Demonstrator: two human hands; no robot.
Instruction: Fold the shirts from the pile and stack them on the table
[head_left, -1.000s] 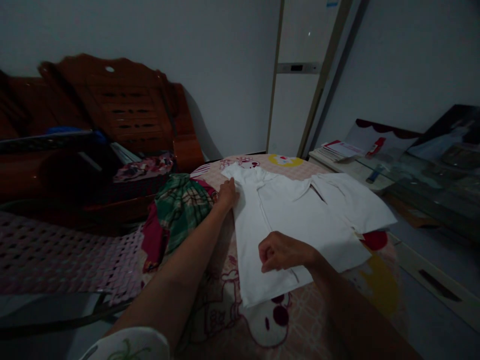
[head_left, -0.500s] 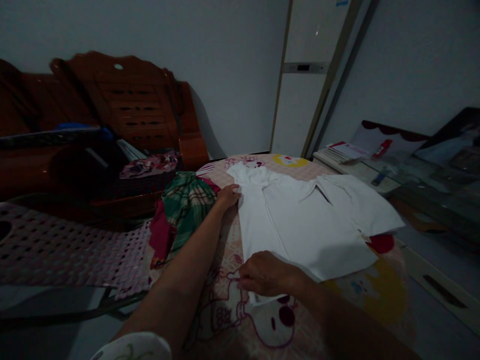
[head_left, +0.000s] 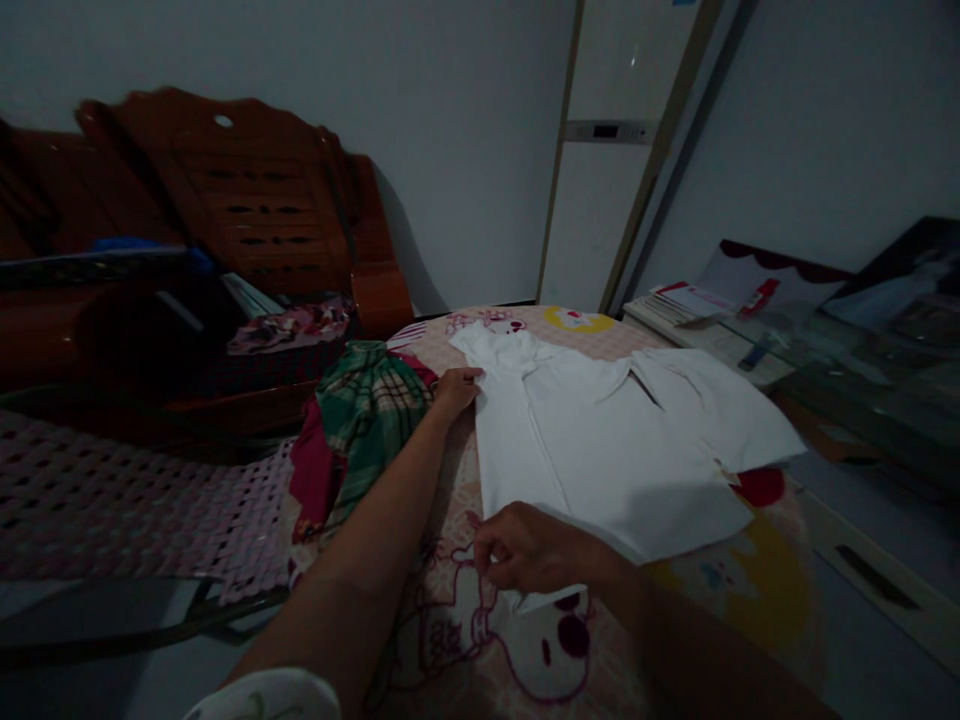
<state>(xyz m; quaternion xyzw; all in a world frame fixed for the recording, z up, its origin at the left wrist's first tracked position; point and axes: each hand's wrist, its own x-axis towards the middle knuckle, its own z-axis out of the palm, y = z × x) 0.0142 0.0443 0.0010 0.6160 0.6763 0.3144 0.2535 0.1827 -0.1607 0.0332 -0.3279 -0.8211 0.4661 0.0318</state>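
Observation:
A white short-sleeved shirt point(head_left: 600, 430) lies spread on a round table, its left side folded inward in a long strip. At the strip's far left edge, near the collar or sleeve end, my left hand point(head_left: 459, 390) is closed on the shirt's edge. Nearer to me, my right hand point(head_left: 521, 548) pinches the shirt's lower left corner, with part of the hem showing beneath the fingers. Just left of my left forearm lies a green plaid garment point(head_left: 371, 400) on top of a dark pink cloth point(head_left: 313, 470).
The table wears a pink patterned tablecloth point(head_left: 562, 660). A woven chair point(head_left: 150, 500) stands at the left, with a carved wooden sofa point(head_left: 247, 200) behind. At the right is a glass-topped cabinet point(head_left: 840, 360) bearing papers. A tall white air conditioner point(head_left: 600, 215) stands at the back.
My right hand's fingers have curled slightly, and the hem corner under them has lifted a little. My left hand stays at the shirt's edge. The view has shifted slightly.

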